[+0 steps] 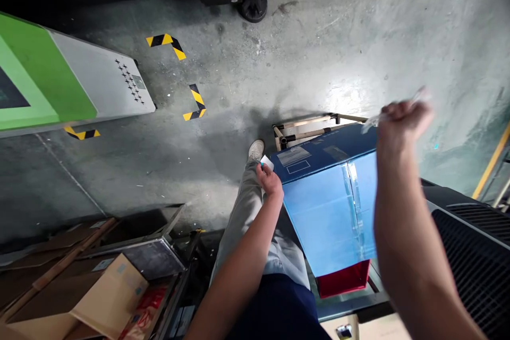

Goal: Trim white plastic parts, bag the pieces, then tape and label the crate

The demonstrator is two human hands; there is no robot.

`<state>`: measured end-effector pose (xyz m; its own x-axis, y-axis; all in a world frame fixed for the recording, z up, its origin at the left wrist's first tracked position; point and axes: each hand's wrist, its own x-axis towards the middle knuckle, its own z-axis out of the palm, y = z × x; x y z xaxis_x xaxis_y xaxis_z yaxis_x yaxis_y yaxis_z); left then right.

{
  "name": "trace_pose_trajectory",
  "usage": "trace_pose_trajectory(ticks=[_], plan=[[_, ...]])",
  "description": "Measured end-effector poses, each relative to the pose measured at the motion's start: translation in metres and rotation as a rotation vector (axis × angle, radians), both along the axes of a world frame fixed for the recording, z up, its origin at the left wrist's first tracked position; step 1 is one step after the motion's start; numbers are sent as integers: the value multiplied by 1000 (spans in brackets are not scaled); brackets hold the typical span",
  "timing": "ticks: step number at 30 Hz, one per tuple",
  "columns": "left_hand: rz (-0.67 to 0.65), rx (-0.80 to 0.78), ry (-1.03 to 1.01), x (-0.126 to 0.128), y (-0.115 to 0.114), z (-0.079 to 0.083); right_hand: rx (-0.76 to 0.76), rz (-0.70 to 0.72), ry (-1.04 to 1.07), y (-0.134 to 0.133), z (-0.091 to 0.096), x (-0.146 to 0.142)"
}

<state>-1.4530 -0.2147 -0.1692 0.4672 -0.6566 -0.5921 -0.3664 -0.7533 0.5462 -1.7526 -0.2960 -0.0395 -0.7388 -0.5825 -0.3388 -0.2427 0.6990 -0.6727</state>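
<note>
My left hand (271,180) is closed on a small white piece of paper (267,161), with a bit of blue at the fingertips. It is beside the left corner of a large blue cardboard box (322,218). Clear tape runs down the box's bright face, and pale labels mark its darker side. My right hand (406,117), raised over the box's far right corner, is a closed fist. A whitish, see-through crumpled strip (371,123) sticks out on both sides of it, smeared by motion. Whether the strip touches the box I cannot tell.
A tubular rack (306,130) stands behind the box, and a red bin (345,279) is below it. Open cardboard boxes (107,297) are at lower left. A green and white machine (79,74) stands left. Striped tape (195,103) marks the floor; a black vented unit (470,255) is at right.
</note>
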Motion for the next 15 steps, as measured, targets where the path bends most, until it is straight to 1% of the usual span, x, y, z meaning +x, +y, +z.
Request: trace_pose_trajectory(ticks=[1, 2, 3, 4, 6, 7, 8, 10, 12, 13, 15], plan=[[-10, 3, -1, 0, -1, 1, -41, 16, 42, -6, 6, -15], [-19, 5, -2, 0, -2, 2, -65, 79, 66, -11, 8, -23], [-26, 6, -5, -1, -3, 4, -48, 167, 76, -14, 7, -23], [-31, 5, -6, -1, -4, 5, -2, 284, 83, -15, 2, -18], [-37, 0, -4, -1, -7, 8, 202, 555, 70, -13, -16, 4], [-38, -2, -4, -2, -7, 10, 323, 669, 57, -9, -28, 17], [-36, -3, -3, -2, -8, 10, 433, 755, 40, -5, -41, 29], [-29, -8, -6, -2, -7, 11, 594, 840, -7, 3, -64, 45], [-20, -14, -9, -3, -6, 10, 690, 858, -34, 9, -79, 52], [-18, -18, -9, -3, -5, 10, 732, 870, -37, 10, -83, 54], [-17, -23, -4, -3, -4, 10, 811, 895, -19, 10, -86, 56]])
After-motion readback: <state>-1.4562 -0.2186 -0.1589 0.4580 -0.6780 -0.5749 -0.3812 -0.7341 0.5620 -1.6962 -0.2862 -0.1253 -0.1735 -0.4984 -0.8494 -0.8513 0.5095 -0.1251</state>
